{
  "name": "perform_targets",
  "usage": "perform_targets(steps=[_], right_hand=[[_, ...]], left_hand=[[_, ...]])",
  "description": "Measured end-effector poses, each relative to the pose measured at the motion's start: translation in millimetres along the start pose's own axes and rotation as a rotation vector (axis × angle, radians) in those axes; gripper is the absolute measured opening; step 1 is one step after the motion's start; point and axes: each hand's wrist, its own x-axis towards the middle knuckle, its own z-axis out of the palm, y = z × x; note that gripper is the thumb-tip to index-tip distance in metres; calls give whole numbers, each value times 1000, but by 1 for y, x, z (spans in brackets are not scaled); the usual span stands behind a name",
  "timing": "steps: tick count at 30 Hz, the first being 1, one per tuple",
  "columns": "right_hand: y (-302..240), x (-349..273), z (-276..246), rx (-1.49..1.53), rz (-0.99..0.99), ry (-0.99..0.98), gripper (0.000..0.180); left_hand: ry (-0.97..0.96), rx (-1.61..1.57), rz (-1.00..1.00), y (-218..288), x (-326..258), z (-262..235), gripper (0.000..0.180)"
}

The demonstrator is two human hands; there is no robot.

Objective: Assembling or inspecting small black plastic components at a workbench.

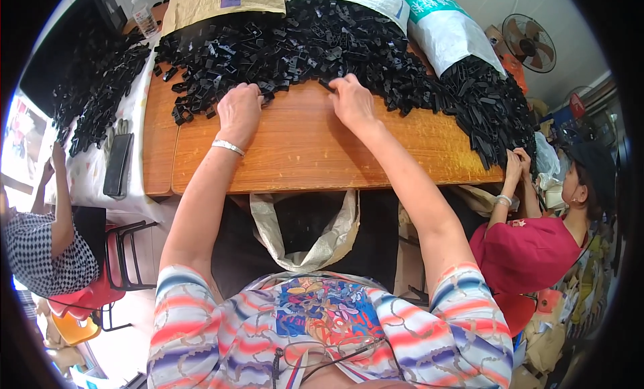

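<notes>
A big heap of small black plastic parts (282, 46) covers the far half of the brown wooden table (288, 147). My left hand (240, 112) is at the heap's near edge, its fingers curled and closed by some black parts. Whether it holds one is hidden by the fingers. To the right, my right hand (354, 104) pinches a small black plastic part (326, 85) between thumb and fingers, just at the heap's edge. Below the table edge, an open pale woven sack (305, 258) hangs at my lap with a dark inside.
Open sacks, one brown (228, 3) and one white with green (446, 33), lie behind the heap. A co-worker in red (530, 248) handles slim black parts at right; another in checks (54, 255) works at left. A black phone (118, 164) lies on the white tablecloth.
</notes>
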Motion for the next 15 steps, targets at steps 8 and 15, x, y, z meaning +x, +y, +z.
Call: perform_targets(steps=[8,15], right_hand=[[6,22,21,-87,52,-75,22],[11,0,1,583,373,-374,15]], left_hand=[[-78,-186,139,27,-31,-5,12],[-150,-442,115,27,-43,-12,20]])
